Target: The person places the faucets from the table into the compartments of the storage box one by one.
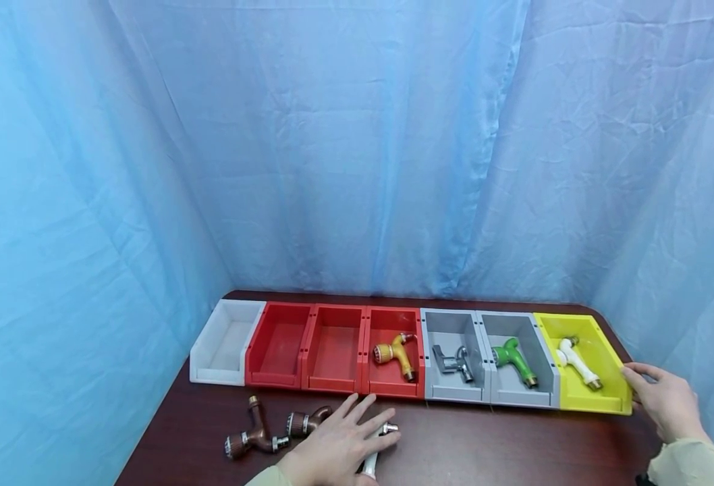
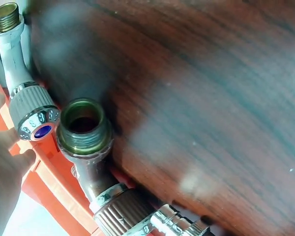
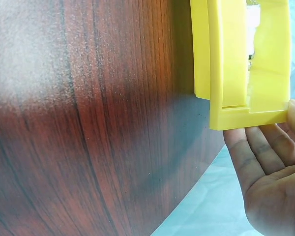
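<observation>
My left hand is spread with straight fingers over a white faucet on the table, partly hiding it. In the left wrist view that faucet shows a threaded brass end and a grey ribbed knob with a blue cap. Beside the hand lies a brown faucet, partly covered; another brown faucet is farther left. At the far right, my right hand pinches the side of the yellow bin, thumb at its rim and fingers against the outer wall. A white faucet lies inside it.
Left of the yellow bin runs a row: a grey bin with a green faucet, a grey bin with a chrome faucet, a red bin with a yellow faucet, two red bins and a white bin. Blue curtains surround the table.
</observation>
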Available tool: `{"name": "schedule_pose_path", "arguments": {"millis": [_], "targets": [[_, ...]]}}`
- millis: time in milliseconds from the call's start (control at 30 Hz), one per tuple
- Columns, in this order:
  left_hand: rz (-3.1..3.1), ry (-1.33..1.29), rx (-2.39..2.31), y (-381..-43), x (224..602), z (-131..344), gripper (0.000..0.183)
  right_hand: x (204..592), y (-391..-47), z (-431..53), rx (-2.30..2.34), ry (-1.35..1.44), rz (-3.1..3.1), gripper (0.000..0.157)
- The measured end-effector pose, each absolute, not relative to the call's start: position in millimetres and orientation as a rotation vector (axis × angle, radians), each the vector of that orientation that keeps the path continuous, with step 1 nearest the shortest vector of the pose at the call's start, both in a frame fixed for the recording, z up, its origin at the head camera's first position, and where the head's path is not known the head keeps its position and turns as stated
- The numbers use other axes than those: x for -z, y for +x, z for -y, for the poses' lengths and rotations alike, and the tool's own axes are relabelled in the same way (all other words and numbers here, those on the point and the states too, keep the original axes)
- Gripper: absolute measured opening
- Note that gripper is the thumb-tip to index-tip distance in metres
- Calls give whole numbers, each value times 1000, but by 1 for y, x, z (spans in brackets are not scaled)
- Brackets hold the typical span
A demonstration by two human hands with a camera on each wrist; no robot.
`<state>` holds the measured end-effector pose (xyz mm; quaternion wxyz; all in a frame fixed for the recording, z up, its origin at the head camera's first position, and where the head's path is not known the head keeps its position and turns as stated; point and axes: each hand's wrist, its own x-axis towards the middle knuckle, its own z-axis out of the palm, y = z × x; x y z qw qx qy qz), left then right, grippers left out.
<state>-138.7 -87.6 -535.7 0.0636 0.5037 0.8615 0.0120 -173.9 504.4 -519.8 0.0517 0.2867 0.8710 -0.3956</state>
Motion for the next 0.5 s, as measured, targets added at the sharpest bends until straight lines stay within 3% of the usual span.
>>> {"name": "schedule_pose_path", "arguments": {"millis": [500], "targets": [[-2535,1498,-78,-131,540,100,74,519,-173,-503,1201,896,-2641,78]]}}
